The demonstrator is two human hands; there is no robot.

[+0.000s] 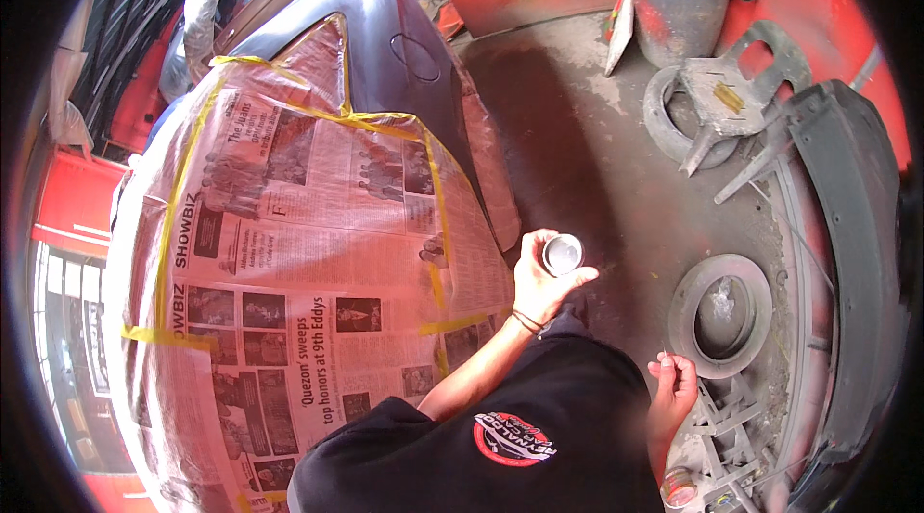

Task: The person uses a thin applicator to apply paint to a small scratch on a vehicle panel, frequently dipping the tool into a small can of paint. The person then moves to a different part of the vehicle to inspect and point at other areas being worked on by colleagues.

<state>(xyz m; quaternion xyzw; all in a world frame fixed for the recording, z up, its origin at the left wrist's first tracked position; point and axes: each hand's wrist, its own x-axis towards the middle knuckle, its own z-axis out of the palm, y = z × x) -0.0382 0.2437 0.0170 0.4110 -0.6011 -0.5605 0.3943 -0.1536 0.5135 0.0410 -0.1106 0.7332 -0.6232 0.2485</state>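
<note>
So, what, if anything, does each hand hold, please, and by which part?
The left hand grips a round container around its side; whether the right hand holds anything is unclear.

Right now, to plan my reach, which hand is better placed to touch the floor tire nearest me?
Probably the right hand: it looks closer to that tire, while the left hand holds a small round container.

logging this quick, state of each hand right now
Left hand: holding a small round cup.
Right hand: loosely curled; whether holding anything cannot be told.
</note>
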